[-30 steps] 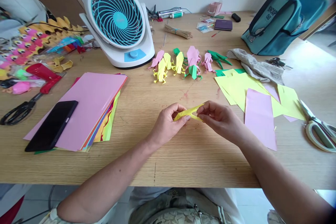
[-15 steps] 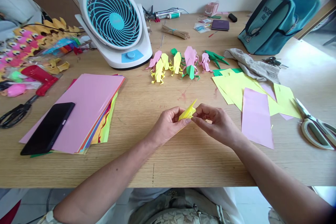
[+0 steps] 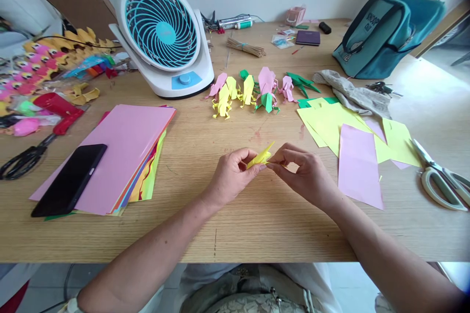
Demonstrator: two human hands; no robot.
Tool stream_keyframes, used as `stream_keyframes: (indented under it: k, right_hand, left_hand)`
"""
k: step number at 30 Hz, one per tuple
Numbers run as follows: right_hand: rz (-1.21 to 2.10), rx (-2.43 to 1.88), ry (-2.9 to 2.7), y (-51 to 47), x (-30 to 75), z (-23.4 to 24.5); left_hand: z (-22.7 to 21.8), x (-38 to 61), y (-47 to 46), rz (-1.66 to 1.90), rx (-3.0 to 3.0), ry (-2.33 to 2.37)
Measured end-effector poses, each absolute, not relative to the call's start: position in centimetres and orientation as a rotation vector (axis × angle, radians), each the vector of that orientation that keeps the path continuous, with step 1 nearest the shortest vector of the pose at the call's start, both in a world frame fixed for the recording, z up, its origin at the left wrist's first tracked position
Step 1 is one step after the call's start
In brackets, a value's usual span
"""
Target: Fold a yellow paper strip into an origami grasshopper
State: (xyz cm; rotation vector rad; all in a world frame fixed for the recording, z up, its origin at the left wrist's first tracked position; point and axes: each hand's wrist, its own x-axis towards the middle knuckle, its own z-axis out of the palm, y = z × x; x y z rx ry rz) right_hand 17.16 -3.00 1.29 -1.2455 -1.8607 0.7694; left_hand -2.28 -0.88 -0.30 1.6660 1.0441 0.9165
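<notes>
Both hands meet over the middle of the wooden table [image 3: 257,225] and pinch a small folded yellow paper piece [image 3: 260,157]. My left hand [image 3: 231,176] grips its left end with thumb and fingers closed. On the other side my right hand [image 3: 304,171] pinches the right end, fingers curled. A pointed tip of the paper sticks up between them. Beyond the hands lies a row of finished paper figures [image 3: 253,90] in pink, yellow and green.
A stack of coloured paper [image 3: 128,146] with a black phone [image 3: 69,178] on it lies at left. Loose yellow and pink sheets [image 3: 352,142] and scissors [image 3: 440,181] lie at right. A fan [image 3: 165,34], a teal bag [image 3: 382,34], a grey cloth [image 3: 352,90] and black scissors [image 3: 25,159] stand around.
The yellow piece went from a long strip held level to a shorter folded shape with a raised tip. Both hands stayed closed on it and moved closer together.
</notes>
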Motion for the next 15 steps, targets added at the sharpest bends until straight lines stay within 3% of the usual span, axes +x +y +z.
stream_keyframes:
  k: [8,15]
  right_hand:
    - [1.298,-1.110,-1.814,-2.3,18.5,1.2]
    - [1.179,-1.136,-1.821,-2.3,18.2,1.3]
  left_hand:
    - [0.5,-2.4,-0.9,0.805,1.652,0.923]
    - [0.3,-2.3,-0.7,0.772,1.482,0.832]
